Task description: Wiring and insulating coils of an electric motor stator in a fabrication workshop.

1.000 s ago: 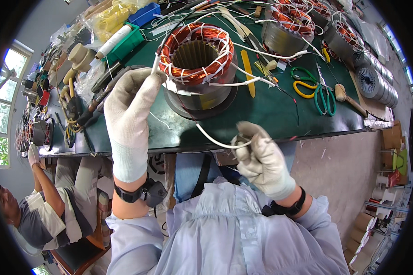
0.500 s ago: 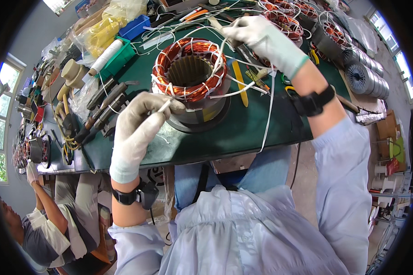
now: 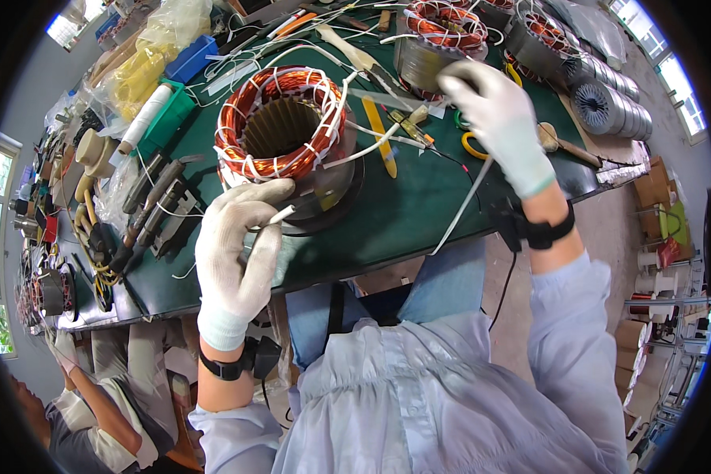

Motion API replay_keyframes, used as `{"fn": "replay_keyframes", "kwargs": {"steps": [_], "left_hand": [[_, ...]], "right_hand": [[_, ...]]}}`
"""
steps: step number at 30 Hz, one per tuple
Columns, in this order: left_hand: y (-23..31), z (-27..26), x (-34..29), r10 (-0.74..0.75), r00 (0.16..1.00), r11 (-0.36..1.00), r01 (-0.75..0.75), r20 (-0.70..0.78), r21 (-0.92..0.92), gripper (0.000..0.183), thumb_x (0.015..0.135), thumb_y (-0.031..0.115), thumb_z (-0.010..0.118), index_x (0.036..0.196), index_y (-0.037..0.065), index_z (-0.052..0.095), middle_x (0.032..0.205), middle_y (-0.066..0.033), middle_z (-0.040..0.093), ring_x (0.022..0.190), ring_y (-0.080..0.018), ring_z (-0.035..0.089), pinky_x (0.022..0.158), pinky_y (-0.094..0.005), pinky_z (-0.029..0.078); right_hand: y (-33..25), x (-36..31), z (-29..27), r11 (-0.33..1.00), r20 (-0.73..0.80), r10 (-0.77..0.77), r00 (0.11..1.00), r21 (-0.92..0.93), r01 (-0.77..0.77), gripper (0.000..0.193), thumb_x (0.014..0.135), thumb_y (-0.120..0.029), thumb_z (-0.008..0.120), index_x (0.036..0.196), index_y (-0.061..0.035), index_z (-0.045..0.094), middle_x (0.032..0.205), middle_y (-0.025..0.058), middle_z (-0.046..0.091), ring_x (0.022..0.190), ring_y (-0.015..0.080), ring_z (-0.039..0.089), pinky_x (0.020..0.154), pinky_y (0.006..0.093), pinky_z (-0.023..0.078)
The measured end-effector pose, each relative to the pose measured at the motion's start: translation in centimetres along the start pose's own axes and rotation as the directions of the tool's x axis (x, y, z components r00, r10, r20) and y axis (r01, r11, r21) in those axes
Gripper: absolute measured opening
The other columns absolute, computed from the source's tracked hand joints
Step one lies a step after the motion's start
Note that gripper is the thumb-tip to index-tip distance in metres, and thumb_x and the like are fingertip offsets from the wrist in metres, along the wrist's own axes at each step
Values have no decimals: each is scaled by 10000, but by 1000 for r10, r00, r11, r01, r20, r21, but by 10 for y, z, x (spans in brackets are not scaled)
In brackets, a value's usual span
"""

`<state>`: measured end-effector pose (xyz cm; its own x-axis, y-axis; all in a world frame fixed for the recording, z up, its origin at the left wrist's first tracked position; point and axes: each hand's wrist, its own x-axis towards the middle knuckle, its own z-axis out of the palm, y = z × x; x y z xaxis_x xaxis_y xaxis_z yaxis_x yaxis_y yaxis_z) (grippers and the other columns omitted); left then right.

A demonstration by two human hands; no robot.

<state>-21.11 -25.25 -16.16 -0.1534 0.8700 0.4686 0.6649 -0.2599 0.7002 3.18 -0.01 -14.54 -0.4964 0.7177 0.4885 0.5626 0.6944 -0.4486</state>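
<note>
Motor stator [image 3: 284, 138] w/ copper windings is sitting upright on green bench mat [image 3: 419, 213], centre-left. L hand [image 3: 237, 257], gloved, is pinching a white sleeve end [image 3: 281, 214] at stator's near base. R hand [image 3: 498, 118], gloved, is closing on white lacing cord [image 3: 462, 207], raised right of stator. Yellow-handled scissors [image 3: 474, 142] are lying beneath R hand.

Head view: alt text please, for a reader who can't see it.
Gloved left hand pinches a white sleeve end beside a copper-wound stator on a green bench; the gloved right hand pulls white lacing cord taut above it.
</note>
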Motion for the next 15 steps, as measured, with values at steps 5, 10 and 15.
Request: {"fn": "replay_keyframes", "kwargs": {"steps": [5,10,15], "left_hand": [[0,9,-6,-40,991,999,37,-124,-28,114,855,-19,535,950,-7,598,1173,-182,690,1136,-296,601,1042,-413,425],[0,10,-1,-82,984,992,64,-159,-112,101,846,0,555,929,-18,609,1134,-186,709,1086,-283,618,1017,-407,434],[8,11,0,-133,978,983,110,-159,-150,100,875,12,544,940,-29,609,1138,-186,698,1084,-239,613,1010,-377,433]], "right_hand": [[-18,-105,-15,801,-301,371,878,582,-139,85,951,-52,629,989,19,654,937,36,665,816,92,584,741,252,493],[-60,-108,22,398,491,366,790,685,-610,308,994,-247,599,1150,7,676,890,28,655,667,43,534,603,207,425],[-59,-71,47,-257,617,258,744,786,-563,275,1029,-300,567,1144,-57,625,815,0,592,485,-11,297,431,172,225]]}}
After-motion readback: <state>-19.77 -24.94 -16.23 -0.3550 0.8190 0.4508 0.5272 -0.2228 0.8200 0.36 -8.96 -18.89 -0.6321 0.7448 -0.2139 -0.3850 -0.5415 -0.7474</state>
